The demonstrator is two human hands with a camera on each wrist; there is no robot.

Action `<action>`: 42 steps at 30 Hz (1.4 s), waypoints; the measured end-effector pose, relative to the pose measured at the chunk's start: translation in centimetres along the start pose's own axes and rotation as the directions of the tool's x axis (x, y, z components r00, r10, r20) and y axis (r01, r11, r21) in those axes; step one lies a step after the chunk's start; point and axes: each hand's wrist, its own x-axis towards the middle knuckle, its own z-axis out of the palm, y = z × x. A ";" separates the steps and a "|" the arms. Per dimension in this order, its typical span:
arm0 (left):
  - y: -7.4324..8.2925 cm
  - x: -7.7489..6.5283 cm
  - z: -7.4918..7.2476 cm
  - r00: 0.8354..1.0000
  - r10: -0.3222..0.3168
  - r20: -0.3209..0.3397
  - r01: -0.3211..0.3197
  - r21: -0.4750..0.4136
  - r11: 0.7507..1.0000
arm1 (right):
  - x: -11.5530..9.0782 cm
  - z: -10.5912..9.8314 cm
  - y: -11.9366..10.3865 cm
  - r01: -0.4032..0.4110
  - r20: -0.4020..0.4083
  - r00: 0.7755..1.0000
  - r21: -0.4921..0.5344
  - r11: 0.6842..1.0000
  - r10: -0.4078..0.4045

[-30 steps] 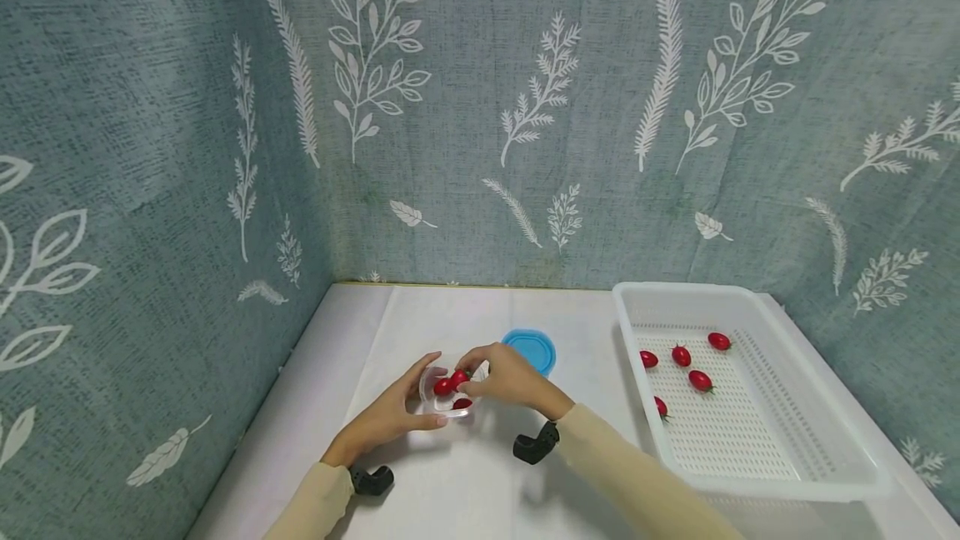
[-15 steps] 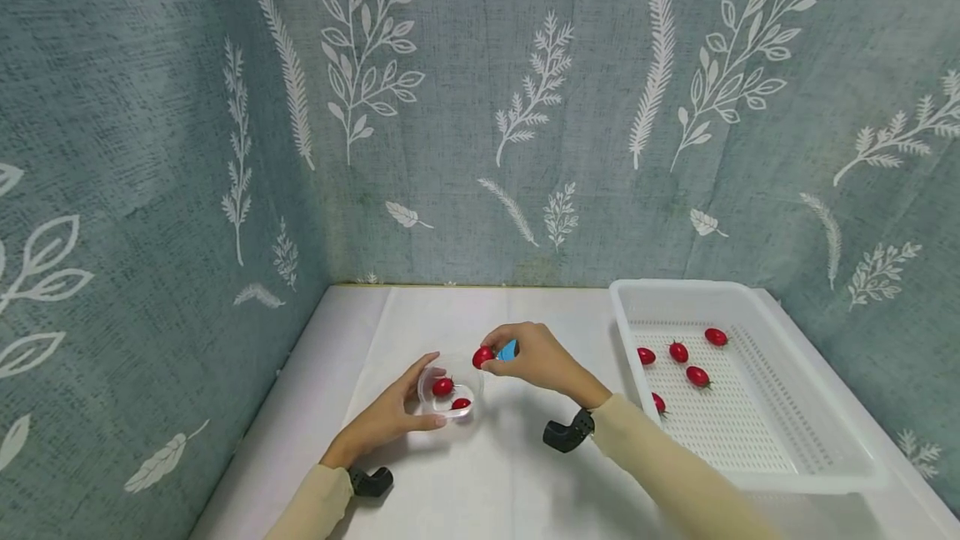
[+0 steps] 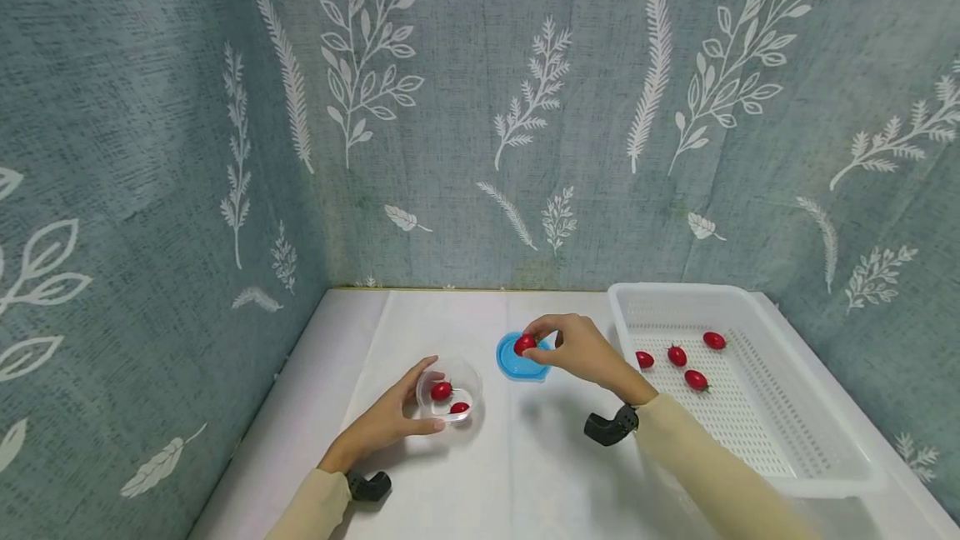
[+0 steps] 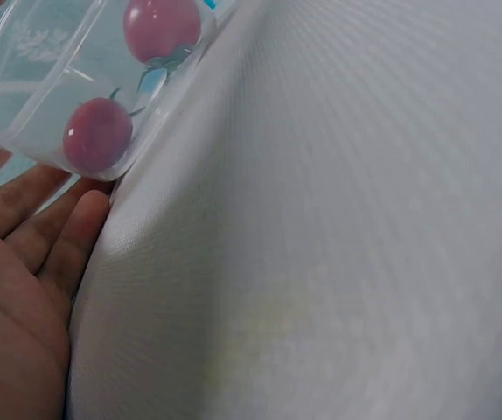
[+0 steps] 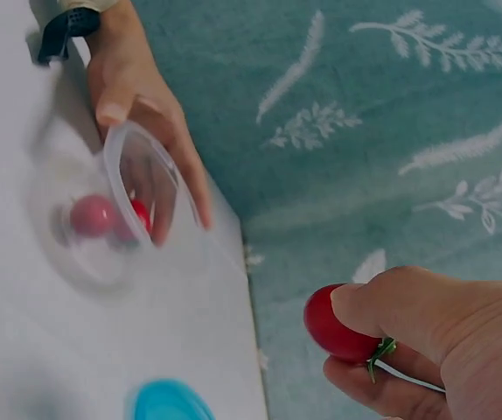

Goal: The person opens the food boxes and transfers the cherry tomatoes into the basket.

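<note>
My left hand [image 3: 386, 419] holds a clear round plastic container [image 3: 471, 386] from its left side, thumb in front and fingers behind. Two cherry tomatoes lie inside it, one being a red cherry tomato [image 4: 98, 136] with a green stem, seen through the wall in the left wrist view. My right hand [image 3: 581, 350] pinches another cherry tomato [image 5: 338, 324] between thumb and fingers, its green stem toward the palm. In the head view this tomato hangs over a round blue lid [image 3: 517, 367], which lies on the table to the container's right.
A white perforated basket [image 3: 738, 440] stands on the right side of the white table [image 3: 465, 482], with several cherry tomatoes [image 3: 696, 380] in it. Patterned cloth [image 3: 450, 107] hangs behind and on the left. My right forearm crosses in front of the basket's near left side.
My right hand has lifted a cherry tomato out of the container and carried it right, over the blue lid. Two tomatoes stay inside. The left hand keeps its place on the container.
</note>
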 end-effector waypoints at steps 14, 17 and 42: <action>0.2 0.3 0.1 1.000 0.028 0.011 -0.029 0.028 0.999 | -3.1 -5.1 3.8 -0.106 -0.097 0.990 -0.016 0.994 0.104; 0.1 0.4 0.2 1.000 0.026 0.011 -0.026 0.031 0.999 | -3.9 -6.2 4.9 -0.130 -0.106 0.986 -0.004 0.992 0.129; 0.2 0.0 0.2 0.999 -0.025 -0.020 0.026 0.049 0.998 | -11.6 -12.6 11.8 -0.315 -0.202 0.935 -0.102 0.944 0.290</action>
